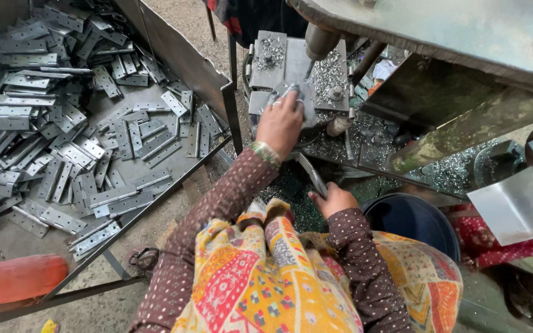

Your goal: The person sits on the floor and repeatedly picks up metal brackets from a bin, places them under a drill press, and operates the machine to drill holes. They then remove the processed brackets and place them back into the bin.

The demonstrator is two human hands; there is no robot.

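dusty, perhaps concrete floor [183, 18]

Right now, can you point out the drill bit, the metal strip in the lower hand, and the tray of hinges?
drill bit [309, 69], head view, on its thin shaft.
metal strip [311, 174], head view, mid-length above the right hand [334, 200].
tray of hinges [183, 58], head view, on its bare side wall.

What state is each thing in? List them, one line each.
left hand: pressing a metal piece flat on the drill table.
right hand: gripping a metal hinge.
drill bit: raised above the piece.
hinges: heaped loose in the tray.
dark bucket: upright, open.
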